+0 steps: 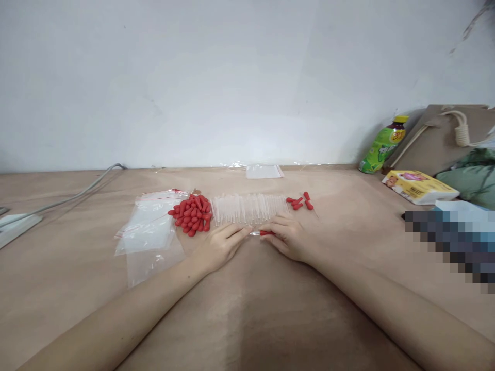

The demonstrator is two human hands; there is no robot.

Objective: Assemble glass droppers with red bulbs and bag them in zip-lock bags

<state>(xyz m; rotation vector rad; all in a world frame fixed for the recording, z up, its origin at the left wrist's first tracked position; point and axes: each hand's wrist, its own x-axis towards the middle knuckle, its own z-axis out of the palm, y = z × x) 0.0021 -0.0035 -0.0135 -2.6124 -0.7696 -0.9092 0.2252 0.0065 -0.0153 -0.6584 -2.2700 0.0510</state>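
Observation:
Between my two hands lies a clear thin tube [254, 233] with a red rubber bulb [266, 233] at its right end. My left hand [224, 245] pinches the tube's left part, and the fingers of my right hand [288, 237] are closed on the red bulb. Just beyond my hands is a row of clear tubes [247, 206] laid side by side. A heap of red bulbs [192, 212] sits at the row's left end. To the right of the row are several loose red bulbs [297, 203], and a thin tube seems to extend from one of them.
Clear plastic bags [149, 226] lie left of the heap. A small white packet [264, 171] rests by the wall. At the right are a green bottle [382, 147], a yellow tissue pack [419, 186] and a grey-brown bag [429, 139]. A grey cable [85, 191] runs at the left.

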